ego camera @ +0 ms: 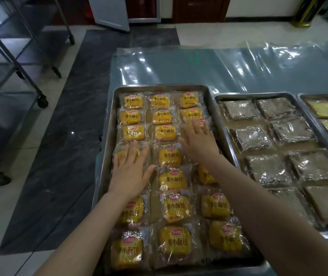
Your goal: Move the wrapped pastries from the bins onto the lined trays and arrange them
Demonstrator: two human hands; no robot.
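A steel tray (110, 124) in front of me holds three columns of wrapped yellow buns (170, 157) in clear packets with red and yellow labels. My left hand (132, 172) lies flat, fingers spread, on a packet in the left column about halfway down the tray. My right hand (198, 143) lies flat, fingers apart, on packets in the right column slightly farther away. Neither hand grips anything. Both forearms cover some packets beneath them.
To the right stands a second tray (217, 96) of dark brown wrapped pastries (252, 138), and a third tray (301, 96) with pale yellow ones at the frame's right edge. Clear plastic sheeting (209, 68) covers the table. A wheeled metal rack (25, 62) stands at left on the floor.
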